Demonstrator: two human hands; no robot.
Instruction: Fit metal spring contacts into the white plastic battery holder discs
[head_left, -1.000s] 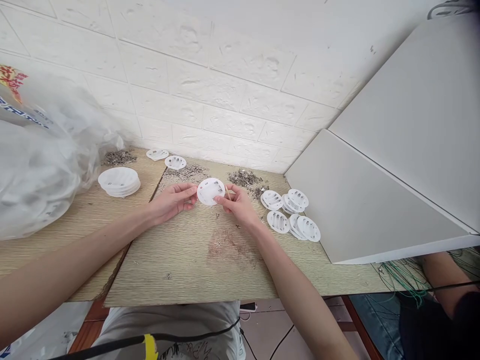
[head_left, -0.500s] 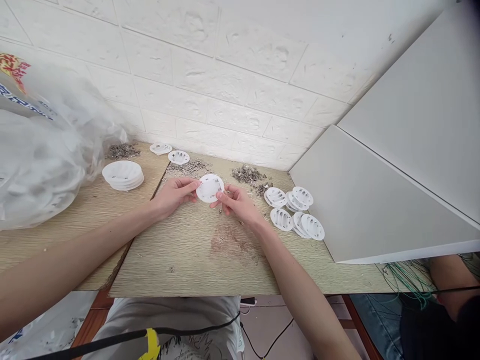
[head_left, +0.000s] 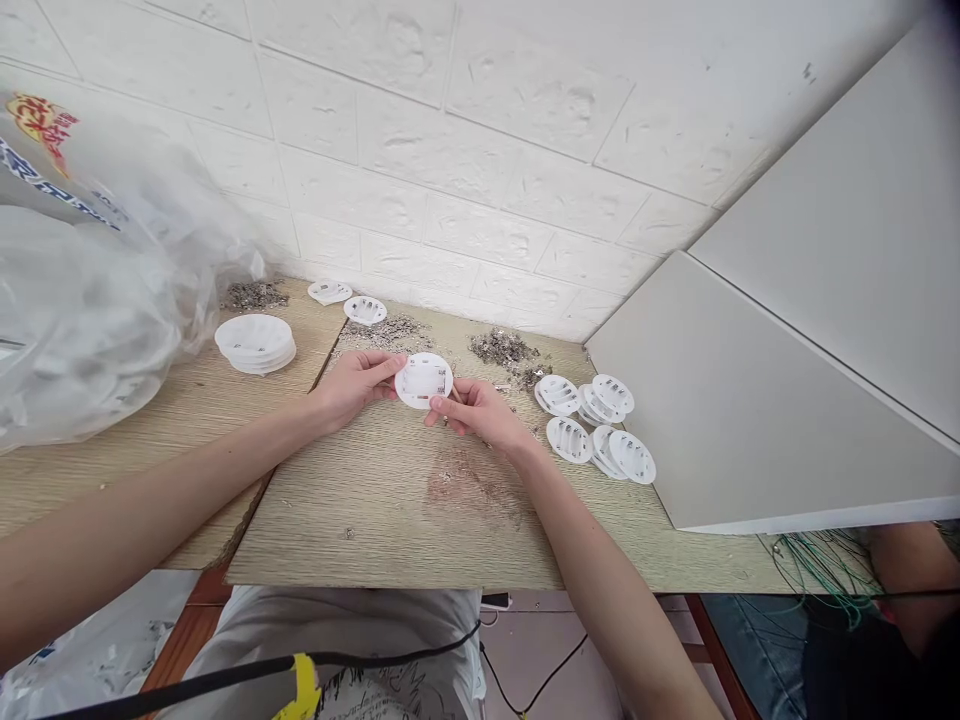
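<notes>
Between my two hands is a round white plastic disc (head_left: pixel 423 380) with small metal pieces in its slots, held above the wooden table. My left hand (head_left: pixel 366 385) pinches its left edge between thumb and fingers. On the disc's lower right edge rests the thumb of my right hand (head_left: pixel 480 410), with the fingers curled behind. Beyond my hands lie heaps of small metal pieces (head_left: pixel 504 347), which are too small to make out singly. Several similar discs with metal pieces (head_left: pixel 570 440) lie in overlapping groups to the right of my right hand.
Left of a gap in the tabletop stands a stack of white discs (head_left: pixel 255 342), beside a large clear plastic bag (head_left: pixel 90 320). Two more discs (head_left: pixel 365 310) lie near the white brick-pattern wall. A grey panel (head_left: pixel 750 400) bounds the right side; green wires (head_left: pixel 825 570) and a person's arm (head_left: pixel 911 570) show beyond it.
The view has shifted slightly. Both hands stay on the disc, which is now turned a little, and my right-hand fingers have moved slightly at its edge.
</notes>
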